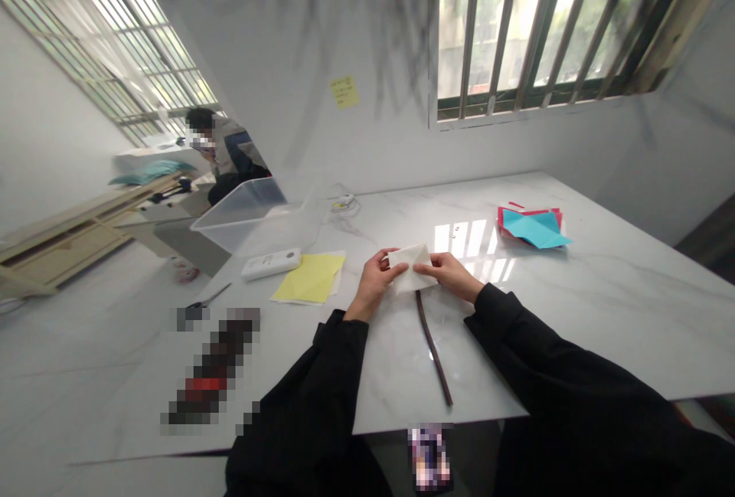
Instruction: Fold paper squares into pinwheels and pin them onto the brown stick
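Note:
A folded white paper [411, 267] lies on the white marble table [602, 305], held from both sides. My left hand [376, 281] pinches its left edge. My right hand [451, 273] pinches its right edge. Both arms wear black sleeves. A thin dark stick [433, 348] lies on the table, running from under the paper toward the near edge.
Yellow paper sheets [310, 278] and a white remote-like device [271, 263] lie to the left, scissors [207, 301] beyond them. A clear plastic bin [244, 215] stands at the far left. Red and blue papers [533, 226] lie at the right. A person [221, 152] sits in the background.

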Tool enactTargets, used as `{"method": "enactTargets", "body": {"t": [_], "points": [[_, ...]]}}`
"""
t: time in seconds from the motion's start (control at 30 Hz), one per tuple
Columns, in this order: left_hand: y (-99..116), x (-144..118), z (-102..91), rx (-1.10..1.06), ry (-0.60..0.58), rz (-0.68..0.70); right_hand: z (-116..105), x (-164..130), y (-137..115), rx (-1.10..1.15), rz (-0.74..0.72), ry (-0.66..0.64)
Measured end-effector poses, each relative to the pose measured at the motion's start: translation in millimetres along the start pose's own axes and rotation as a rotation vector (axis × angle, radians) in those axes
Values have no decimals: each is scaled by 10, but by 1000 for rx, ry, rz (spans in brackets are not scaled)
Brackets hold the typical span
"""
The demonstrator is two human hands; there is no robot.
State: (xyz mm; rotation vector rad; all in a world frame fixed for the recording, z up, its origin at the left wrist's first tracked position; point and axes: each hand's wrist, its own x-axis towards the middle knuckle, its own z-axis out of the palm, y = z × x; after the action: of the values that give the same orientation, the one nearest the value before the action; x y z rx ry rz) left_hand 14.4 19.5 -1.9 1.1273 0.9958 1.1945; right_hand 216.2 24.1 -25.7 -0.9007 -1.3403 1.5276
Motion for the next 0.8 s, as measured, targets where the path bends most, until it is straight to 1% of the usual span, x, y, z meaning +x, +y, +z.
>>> {"method": "enactTargets", "body": {"t": [0.23, 0.43, 0.5, 0.6, 0.7, 0.73, 0.8], "points": [[49, -24, 26, -54, -18, -32, 11, -1, -6, 37, -21, 15], [23, -24, 32, 5, 43, -79, 39, -22, -29, -142, -23, -63], [31, -16, 21, 46, 51, -44, 38, -29, -35, -196, -27, -91], [68, -2, -14, 135, 19, 33, 34, -38, -49, -236, -15, -130], [105, 11, -65, 188, 2, 35, 40, -38, -58, -162, 5, -159], [113, 14, -81, 189, 9, 31, 43, -34, -57, -124, 6, -150], [125, 15, -108, 175, 22, 35, 45, -23, -51, -64, 2, -91]]}}
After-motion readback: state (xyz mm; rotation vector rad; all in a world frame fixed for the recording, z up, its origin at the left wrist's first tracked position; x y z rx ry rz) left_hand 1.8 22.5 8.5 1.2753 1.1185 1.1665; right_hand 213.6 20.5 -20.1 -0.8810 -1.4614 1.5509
